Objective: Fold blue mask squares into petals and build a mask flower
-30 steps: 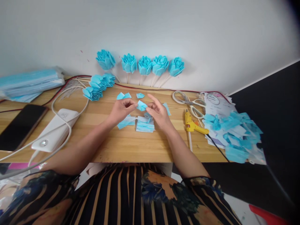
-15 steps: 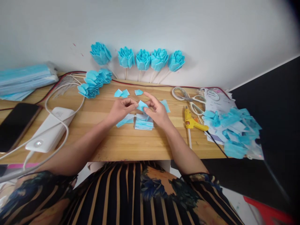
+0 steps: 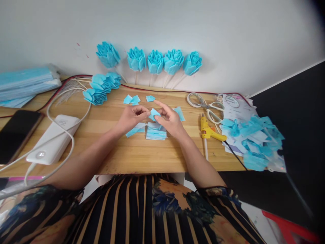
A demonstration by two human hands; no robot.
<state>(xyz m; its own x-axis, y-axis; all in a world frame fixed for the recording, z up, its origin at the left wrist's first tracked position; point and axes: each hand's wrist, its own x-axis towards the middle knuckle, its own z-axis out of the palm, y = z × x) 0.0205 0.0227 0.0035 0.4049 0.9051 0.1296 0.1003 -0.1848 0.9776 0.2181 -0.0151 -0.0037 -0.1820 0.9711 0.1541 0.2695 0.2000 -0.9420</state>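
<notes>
- Workpiece: I locate one small, folded blue fabric piece (image 3: 153, 114) between the two hands, raised above the table (image 3: 142, 156). It is gripped at opposite sides, which I judge gives control of the fold.
- Supply: I read a stack of cut fabric rectangles (image 3: 155, 133) directly below the hands, with loose fabric strips (image 3: 136, 129) beside it, nearer the left hand. This spot probably keeps stock within short reach.
- Folded pieces: two pointed pieces (image 3: 131, 99) touch each other beyond the left hand; a single pointed piece (image 3: 150, 98) lies beyond the fingertips. They seem set there so that they stay apart from the stack.
- Tools: the yellow glue gun (image 3: 210, 133) and the white-handled scissors (image 3: 214, 113) lie to the right of the right hand, presumably to leave the space between the forearms free.
- Flowers: five blue flowers (image 3: 155, 62) lean on the wall beyond the hands, heads up, likely to protect the petals.
- Left hand (image 3: 133, 117): nearly closed; I see thumb and index finger pinching the piece's left edge.
- Right hand (image 3: 171, 120): partly closed; the thumb presses the piece's right side, the index finger extends away from it. I cannot tell what the hidden fingers do.
</notes>
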